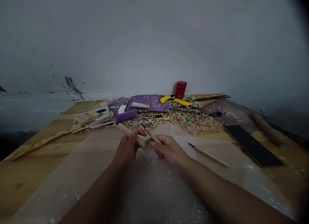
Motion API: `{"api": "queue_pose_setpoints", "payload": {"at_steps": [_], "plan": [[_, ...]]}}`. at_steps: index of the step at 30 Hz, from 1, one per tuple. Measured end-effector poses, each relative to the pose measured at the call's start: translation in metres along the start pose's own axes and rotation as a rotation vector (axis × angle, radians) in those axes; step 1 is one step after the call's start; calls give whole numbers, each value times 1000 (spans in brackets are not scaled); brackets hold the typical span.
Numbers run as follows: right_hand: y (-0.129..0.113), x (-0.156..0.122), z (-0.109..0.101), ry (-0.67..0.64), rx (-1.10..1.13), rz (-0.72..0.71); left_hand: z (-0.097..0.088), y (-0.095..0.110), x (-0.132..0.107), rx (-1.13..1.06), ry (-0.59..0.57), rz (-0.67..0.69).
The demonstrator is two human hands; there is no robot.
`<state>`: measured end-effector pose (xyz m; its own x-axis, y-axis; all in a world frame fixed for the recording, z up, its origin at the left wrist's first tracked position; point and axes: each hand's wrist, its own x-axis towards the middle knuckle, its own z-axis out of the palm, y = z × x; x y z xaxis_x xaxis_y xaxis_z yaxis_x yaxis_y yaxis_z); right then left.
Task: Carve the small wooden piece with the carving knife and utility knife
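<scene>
My left hand (127, 147) is closed round a pale wooden piece (126, 130) that sticks out up and to the left. My right hand (168, 148) is closed on a thin wood-handled carving tool (151, 134), whose tip meets the wooden piece between my hands. Both hands hover over a clear plastic sheet (154, 185) spread on the wooden table (36, 166). A second thin wood-handled tool (209, 155) lies on the sheet to the right of my right hand.
Wood shavings (193, 119) pile up behind my hands among yellow-handled knives (182, 102), a purple box (126, 115), purple mats (149, 102) and a red cup (181, 89). A black flat slab (253, 145) and a wooden stick (265, 127) lie right; a long stick (41, 142) lies left.
</scene>
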<state>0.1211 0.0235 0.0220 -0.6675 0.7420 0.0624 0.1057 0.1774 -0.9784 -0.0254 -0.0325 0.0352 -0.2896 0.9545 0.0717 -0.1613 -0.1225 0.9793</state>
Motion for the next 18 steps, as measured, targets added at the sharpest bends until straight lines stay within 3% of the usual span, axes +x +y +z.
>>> {"api": "queue_pose_setpoints", "payload": {"at_steps": [3, 5, 6, 10, 18], "plan": [[-13, -10, -8, 29, -25, -75, -7, 6, 4, -160, 79, -68], [-22, -17, -15, 88, -208, -206, -13, 9, 4, -213, 58, -60], [-26, -20, -18, 58, -286, -248, -15, 10, 4, -218, 39, -44], [-38, -31, -20, -142, -528, -425, -19, 10, 1, -138, -37, -38], [-40, -36, -22, -223, -742, -480, -19, 12, -4, 101, -197, -52]]}}
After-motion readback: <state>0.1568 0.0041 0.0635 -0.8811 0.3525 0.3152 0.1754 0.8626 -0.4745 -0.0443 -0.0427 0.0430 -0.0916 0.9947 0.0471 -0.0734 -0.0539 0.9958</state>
